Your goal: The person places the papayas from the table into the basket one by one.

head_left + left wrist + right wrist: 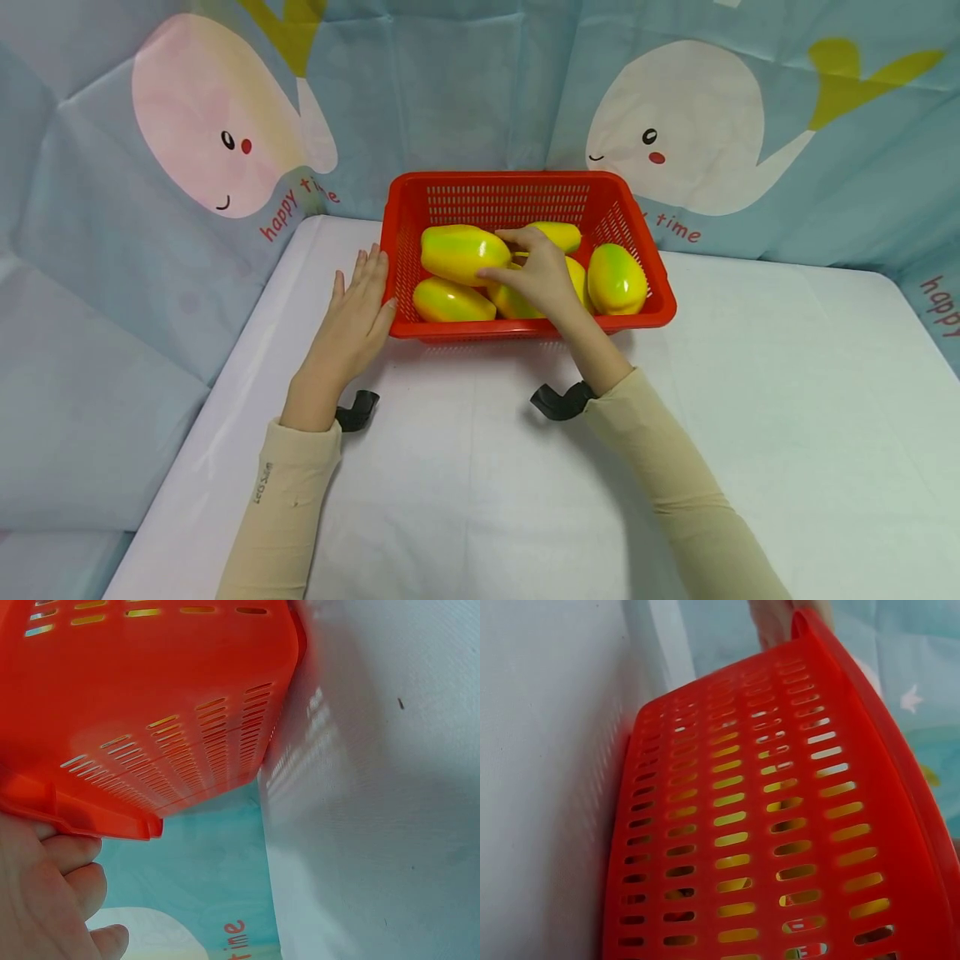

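Note:
A red plastic basket (525,327) with slotted walls holds several glossy yellow-green papayas. My right hand (542,271) reaches over its front rim and grips the right end of the upper-left papaya (457,252), thumb below and fingers above. Under that one lies another papaya (452,301); a further papaya (617,280) sits at the right end. Some fruit is partly covered by my right hand. With fingers straight, my left hand (352,317) rests against the basket's left rim. In the left wrist view, the fingertips (86,889) show beside the rim. The right wrist view shows mainly the slotted front wall (780,802).
The basket stands on a white-covered table (765,400), close to the back edge. Behind and to the left hangs a light blue curtain (465,92) with whale prints. Black strap-like pieces (558,402) show beside both wrists.

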A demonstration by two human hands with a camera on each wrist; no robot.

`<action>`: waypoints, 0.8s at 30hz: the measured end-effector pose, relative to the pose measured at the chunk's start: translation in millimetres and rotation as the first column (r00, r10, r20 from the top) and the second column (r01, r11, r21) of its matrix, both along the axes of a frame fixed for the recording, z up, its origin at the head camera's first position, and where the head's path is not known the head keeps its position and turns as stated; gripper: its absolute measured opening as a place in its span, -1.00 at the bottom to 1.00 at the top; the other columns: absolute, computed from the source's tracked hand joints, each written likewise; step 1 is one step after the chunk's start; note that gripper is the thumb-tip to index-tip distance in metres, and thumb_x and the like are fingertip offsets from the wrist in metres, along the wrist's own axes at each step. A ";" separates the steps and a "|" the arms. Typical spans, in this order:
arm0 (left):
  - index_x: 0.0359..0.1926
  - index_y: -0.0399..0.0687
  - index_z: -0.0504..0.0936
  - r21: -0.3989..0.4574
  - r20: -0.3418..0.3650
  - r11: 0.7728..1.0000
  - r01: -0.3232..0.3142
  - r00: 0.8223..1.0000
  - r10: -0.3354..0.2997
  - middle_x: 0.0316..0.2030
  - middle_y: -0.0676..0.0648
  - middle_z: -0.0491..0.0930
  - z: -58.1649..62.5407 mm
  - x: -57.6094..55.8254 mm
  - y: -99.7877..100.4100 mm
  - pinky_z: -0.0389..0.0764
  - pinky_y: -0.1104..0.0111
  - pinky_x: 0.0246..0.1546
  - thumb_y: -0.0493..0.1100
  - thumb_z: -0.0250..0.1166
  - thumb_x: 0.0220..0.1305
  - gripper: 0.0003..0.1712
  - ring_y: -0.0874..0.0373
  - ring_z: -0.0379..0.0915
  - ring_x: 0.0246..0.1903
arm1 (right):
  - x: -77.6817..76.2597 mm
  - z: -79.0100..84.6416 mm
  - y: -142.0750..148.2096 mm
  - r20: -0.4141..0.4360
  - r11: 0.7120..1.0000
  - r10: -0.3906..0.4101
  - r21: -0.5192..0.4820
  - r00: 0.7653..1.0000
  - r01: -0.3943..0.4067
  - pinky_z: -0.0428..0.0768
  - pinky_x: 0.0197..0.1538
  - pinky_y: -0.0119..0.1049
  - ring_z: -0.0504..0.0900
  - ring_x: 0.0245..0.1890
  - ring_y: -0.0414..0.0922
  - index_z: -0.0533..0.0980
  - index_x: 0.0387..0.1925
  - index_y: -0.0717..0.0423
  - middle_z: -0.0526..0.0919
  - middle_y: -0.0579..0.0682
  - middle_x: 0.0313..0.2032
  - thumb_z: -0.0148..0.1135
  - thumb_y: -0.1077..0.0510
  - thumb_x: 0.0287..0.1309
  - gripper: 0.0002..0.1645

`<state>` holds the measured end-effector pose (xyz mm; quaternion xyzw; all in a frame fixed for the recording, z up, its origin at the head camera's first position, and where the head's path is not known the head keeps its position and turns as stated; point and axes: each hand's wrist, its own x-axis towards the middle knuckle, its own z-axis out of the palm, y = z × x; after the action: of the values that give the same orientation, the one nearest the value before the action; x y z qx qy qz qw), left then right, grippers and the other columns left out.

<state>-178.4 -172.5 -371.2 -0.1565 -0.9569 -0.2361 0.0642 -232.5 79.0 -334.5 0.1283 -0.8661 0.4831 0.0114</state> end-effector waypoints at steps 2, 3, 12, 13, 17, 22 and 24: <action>0.45 -0.27 -0.14 -0.002 -0.001 1.000 -0.001 1.000 0.001 0.46 -0.16 -0.20 0.2 -0.2 -0.1 -0.35 -0.03 0.36 -0.06 -0.14 0.41 -0.28 0.01 -0.40 0.44 | -0.9 0.4 -1.0 0.015 0.999 0.004 0.033 1.000 -0.004 0.51 0.09 -0.27 0.52 -0.01 -0.04 0.45 0.17 0.24 0.50 0.09 -0.05 0.45 0.09 -0.04 -0.28; 0.45 -0.27 -0.14 -0.001 0.000 1.000 -0.002 1.000 0.002 0.46 -0.16 -0.20 0.2 -0.3 -0.2 -0.35 -0.03 0.36 -0.06 -0.14 0.41 -0.28 0.01 -0.40 0.44 | -1.5 0.4 -1.3 0.024 0.999 0.005 0.048 1.000 -0.006 0.50 0.10 -0.26 0.52 0.00 -0.03 0.44 0.18 0.24 0.50 0.09 -0.04 0.44 0.08 -0.03 -0.27; 0.45 -0.27 -0.13 0.000 0.003 1.000 0.002 1.000 -0.002 0.46 -0.17 -0.18 -1.2 -0.9 1.5 -0.34 -0.03 0.36 -0.07 -0.12 0.40 -0.27 0.00 -0.39 0.44 | 0.5 -0.5 2.4 0.051 0.998 0.019 0.055 0.999 -0.022 0.46 0.15 -0.21 0.47 0.10 0.01 0.37 0.25 0.24 0.46 0.13 0.08 0.40 0.13 0.03 -0.25; 0.45 -0.27 -0.13 0.002 0.003 1.000 0.006 1.000 -0.006 0.46 -0.17 -0.19 -1.3 -1.0 1.8 -0.34 -0.03 0.36 -0.07 -0.12 0.41 -0.27 0.00 -0.39 0.44 | 1.7 -0.1 3.9 0.048 0.999 0.021 0.026 0.999 -0.023 0.46 0.15 -0.19 0.46 0.12 0.02 0.37 0.24 0.25 0.45 0.14 0.08 0.39 0.15 0.03 -0.27; 0.45 -0.28 -0.14 0.015 0.005 1.000 0.014 1.000 -0.014 0.46 -0.17 -0.20 -2.9 -0.5 1.4 -0.35 -0.03 0.35 -0.07 -0.12 0.41 -0.27 -0.02 -0.39 0.44 | 9.5 3.5 16.0 0.002 0.998 0.022 -0.059 1.000 -0.022 0.46 0.15 -0.13 0.43 0.16 0.04 0.40 0.22 0.22 0.45 0.14 0.12 0.36 0.17 0.06 -0.34; 0.45 -0.31 -0.21 0.044 0.016 0.999 0.014 1.000 -0.014 0.46 -0.22 -0.22 -8.4 3.4 -3.8 -0.36 -0.04 0.35 -0.04 -0.14 0.43 -0.24 -0.05 -0.42 0.44 | 26.6 10.1 51.1 -0.114 1.000 -0.006 -0.002 0.993 0.005 0.43 0.17 -0.06 0.41 0.15 0.02 0.42 0.20 0.19 0.45 0.10 0.15 0.31 0.15 0.12 -0.40; 0.45 -0.30 -0.26 0.069 0.027 0.998 0.013 1.000 -0.015 0.46 -0.23 -0.26 -9.0 6.3 -8.9 -0.38 -0.04 0.35 0.01 -0.15 0.44 -0.21 -0.06 -0.46 0.44 | 32.2 13.2 70.9 -0.161 0.998 -0.030 0.046 0.987 0.037 0.42 0.17 0.00 0.41 0.14 0.05 0.42 0.20 0.20 0.45 0.11 0.15 0.28 0.17 0.14 -0.42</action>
<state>-172.1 -181.4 -380.3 -0.1575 -0.9479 -0.2714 0.0550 -200.3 149.9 -321.3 0.1524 -0.8758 0.4498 0.0860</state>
